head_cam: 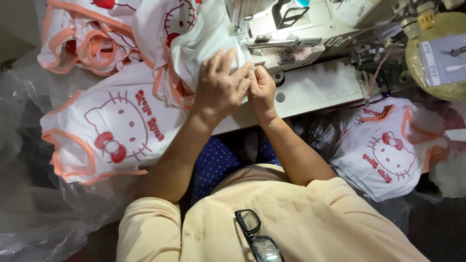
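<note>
Both forearms reach up from the bottom of frame and converge at the sewing machine (310, 29) bed. Left hand (221, 85): palm down, fingers spread slightly and laid flat on the white fabric piece (204, 41), pinning it to the bed just left of the presser foot area. No curl, no pinch; it presses rather than grips. Right hand (262, 90): wrist bent, fingers bunched tight, tips pinching the fabric edge right beside the left fingertips. The two hands touch.

The fabric runs up-left from the hands and drapes over the machine's left end.

Surroundings: stack of finished white shirts (114, 128) with orange trim and a red cat print, left of the arm, on clear plastic sheeting (29, 213). Another printed shirt (388, 155) lies right. Black glasses (257, 237) hang at the person's collar.
</note>
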